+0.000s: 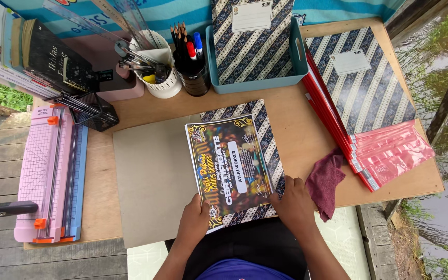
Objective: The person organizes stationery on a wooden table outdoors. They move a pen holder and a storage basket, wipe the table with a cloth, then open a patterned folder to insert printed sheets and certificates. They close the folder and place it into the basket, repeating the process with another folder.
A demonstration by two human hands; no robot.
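We saw both arms come up from the bottom middle of the frame, side by side. The left hand (194, 220) lay flat on the near left corner of the certificate (229, 168). Its fingers were close together and pressed down on the paper. The right hand (292, 202) sat at the near right corner. Its fingers were bent a little and touched the edge of the certificate and the striped folder (265, 129) under it. Neither hand had lifted anything. The certificate lay in the middle of the frame, on top of the folder and a grey board (146, 176). A dark red cloth (325, 181) lay just right of the right hand. A pink paper cutter (50, 171) stood at the left.
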